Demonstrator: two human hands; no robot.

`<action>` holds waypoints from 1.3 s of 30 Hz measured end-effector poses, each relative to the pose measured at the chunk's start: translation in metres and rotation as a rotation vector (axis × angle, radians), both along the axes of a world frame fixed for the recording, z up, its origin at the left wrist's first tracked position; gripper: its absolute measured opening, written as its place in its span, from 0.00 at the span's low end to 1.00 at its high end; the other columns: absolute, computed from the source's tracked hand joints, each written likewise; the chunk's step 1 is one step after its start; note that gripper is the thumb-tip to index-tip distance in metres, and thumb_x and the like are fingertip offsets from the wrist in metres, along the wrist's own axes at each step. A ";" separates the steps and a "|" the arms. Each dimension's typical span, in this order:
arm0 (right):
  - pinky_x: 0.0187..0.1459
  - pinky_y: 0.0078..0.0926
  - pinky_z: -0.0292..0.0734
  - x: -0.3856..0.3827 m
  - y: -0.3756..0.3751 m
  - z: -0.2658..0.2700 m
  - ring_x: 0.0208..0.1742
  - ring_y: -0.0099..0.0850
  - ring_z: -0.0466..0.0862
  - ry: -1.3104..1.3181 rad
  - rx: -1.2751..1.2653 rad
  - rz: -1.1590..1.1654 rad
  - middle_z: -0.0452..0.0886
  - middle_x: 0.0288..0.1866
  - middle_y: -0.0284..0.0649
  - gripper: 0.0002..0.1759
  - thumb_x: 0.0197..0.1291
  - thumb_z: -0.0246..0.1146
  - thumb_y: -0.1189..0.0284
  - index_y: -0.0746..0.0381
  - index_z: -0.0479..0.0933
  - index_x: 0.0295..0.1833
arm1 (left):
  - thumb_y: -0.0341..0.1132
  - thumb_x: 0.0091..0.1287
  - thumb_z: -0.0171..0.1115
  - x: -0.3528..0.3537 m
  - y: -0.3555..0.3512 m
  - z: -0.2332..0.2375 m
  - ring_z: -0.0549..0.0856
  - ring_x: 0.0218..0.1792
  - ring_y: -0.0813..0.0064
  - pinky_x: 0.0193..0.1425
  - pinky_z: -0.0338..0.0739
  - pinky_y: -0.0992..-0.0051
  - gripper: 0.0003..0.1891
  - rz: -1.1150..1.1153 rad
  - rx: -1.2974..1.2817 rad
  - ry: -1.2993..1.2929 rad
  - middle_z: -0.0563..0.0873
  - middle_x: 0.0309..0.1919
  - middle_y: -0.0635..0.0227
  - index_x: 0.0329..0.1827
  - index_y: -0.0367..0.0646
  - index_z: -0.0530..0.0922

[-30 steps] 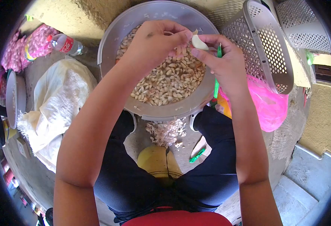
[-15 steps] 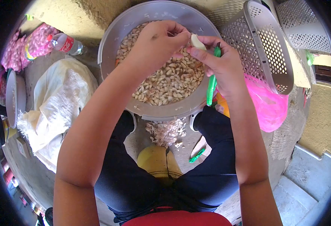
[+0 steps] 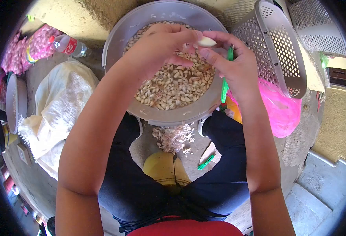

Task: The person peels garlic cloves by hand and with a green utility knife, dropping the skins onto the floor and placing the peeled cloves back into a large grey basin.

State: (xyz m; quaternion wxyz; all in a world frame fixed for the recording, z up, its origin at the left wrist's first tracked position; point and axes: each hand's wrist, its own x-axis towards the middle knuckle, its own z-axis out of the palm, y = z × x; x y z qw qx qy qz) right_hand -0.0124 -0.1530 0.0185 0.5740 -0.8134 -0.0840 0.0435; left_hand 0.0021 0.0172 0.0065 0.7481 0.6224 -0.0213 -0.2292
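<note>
Both hands meet above a large grey basin (image 3: 188, 114) filled with unpeeled garlic cloves (image 3: 173, 84). A pale peeled garlic clove (image 3: 206, 41) sits between the fingertips of the two hands. My left hand (image 3: 161, 45) pinches the clove from the left with thumb and fingers. My right hand (image 3: 236, 67) grips it from the right and also holds a green-handled knife (image 3: 225, 84), whose handle points down along the palm.
A pile of garlic skins (image 3: 175, 137) lies on the ground between my knees, beside a second green tool (image 3: 205, 162). A tipped grey perforated basket (image 3: 277, 51), a pink bag (image 3: 283, 110), a white sack (image 3: 59, 106) and a plastic bottle (image 3: 68, 46) surround the basin.
The clove has turned between my fingertips and my left fingers have shifted over it. The green knife handle swung slightly in my right hand. Both hands stay above the basin.
</note>
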 end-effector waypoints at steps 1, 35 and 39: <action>0.41 0.19 0.72 0.000 0.000 0.001 0.37 0.22 0.78 -0.045 -0.014 -0.006 0.81 0.35 0.36 0.14 0.48 0.65 0.72 0.61 0.78 0.43 | 0.40 0.62 0.55 0.001 0.001 -0.002 0.76 0.32 0.84 0.37 0.80 0.78 0.15 0.011 -0.032 0.011 0.76 0.30 0.72 0.43 0.37 0.75; 0.39 0.32 0.72 -0.005 0.011 -0.010 0.36 0.43 0.78 -0.356 -0.256 -0.063 0.76 0.33 0.46 0.08 0.46 0.61 0.79 0.65 0.72 0.34 | 0.33 0.63 0.53 0.001 -0.012 -0.021 0.80 0.38 0.77 0.45 0.77 0.79 0.12 0.200 -0.466 0.149 0.81 0.36 0.63 0.44 0.33 0.74; 0.38 0.27 0.71 -0.011 0.015 -0.010 0.35 0.35 0.77 -0.335 -0.284 -0.010 0.77 0.32 0.42 0.06 0.49 0.60 0.76 0.65 0.74 0.35 | 0.33 0.63 0.53 -0.001 -0.014 -0.024 0.80 0.39 0.78 0.46 0.77 0.80 0.13 0.208 -0.472 0.144 0.81 0.38 0.63 0.46 0.33 0.73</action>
